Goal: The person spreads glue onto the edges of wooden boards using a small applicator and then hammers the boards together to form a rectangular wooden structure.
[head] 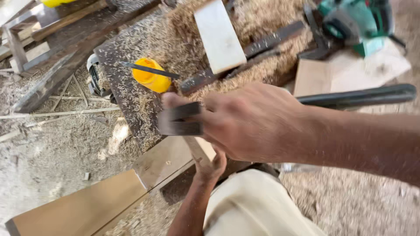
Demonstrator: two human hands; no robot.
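Observation:
My right hand is in the middle of the view, fingers closed around two thin dark flat pieces, blurred, that stick out to the left. Below it my left hand grips the edge of a light wooden board near my knee. A yellow plastic bottle with a dark blade-like strip across it lies on the sawdust-covered dark workbench, just up and left of my right hand.
A pale rectangular block lies on the bench among shavings. A green power tool sits at the top right. A dark bar runs right. A long brown plank slants at the lower left. Sawdust covers the floor.

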